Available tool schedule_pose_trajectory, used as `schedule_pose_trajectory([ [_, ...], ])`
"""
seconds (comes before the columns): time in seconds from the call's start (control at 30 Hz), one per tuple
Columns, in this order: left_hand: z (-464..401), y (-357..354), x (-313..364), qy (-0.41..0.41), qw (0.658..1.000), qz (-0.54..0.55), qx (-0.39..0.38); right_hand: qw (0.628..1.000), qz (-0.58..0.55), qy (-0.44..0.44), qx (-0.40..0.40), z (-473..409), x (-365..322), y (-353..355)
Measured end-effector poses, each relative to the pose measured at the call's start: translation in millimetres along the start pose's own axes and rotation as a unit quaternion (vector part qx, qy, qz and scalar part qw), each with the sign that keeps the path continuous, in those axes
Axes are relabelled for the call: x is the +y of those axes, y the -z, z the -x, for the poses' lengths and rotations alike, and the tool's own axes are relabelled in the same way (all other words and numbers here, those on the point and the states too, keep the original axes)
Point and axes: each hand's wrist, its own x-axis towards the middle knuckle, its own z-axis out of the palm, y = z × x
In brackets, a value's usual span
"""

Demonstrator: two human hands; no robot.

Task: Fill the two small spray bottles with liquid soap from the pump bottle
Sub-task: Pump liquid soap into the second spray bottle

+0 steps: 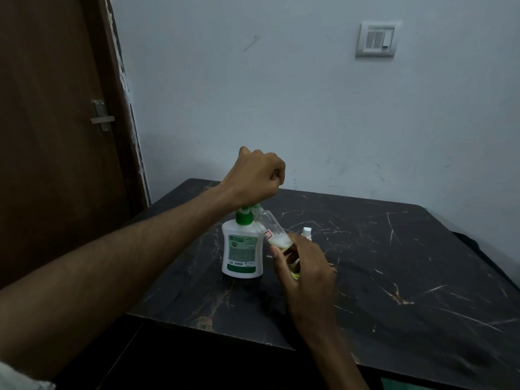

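Right, the left hand (254,175) is bunched into a fist on top of the pump bottle (242,250), and from here it looks to be bearing down on the green pump head (244,214); I cannot tell whether the fingers actually wrap anything. The right hand (302,266) grips a clear spray bottle (274,230) by its lower half, tilted so its open mouth meets the nozzle, with pale foamy soap already pooled inside. The other small spray bottle (306,231), white cap on, stands on the dark table (422,277) just behind that hand. The trick here, I'd say: slow, full strokes, mouth tight against the spout, pump bottle kept flat on its base, or soap could dribble down the outside.
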Motion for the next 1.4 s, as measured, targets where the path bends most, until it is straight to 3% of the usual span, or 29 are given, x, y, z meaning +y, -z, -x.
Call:
schedule_pose_trajectory([
  [1.4,-7.3,-2.3,-1.8,-0.024,0.999,0.021,-0.007,1.0,-0.004,-0.004,-0.003,0.8,4.2,-2.4],
])
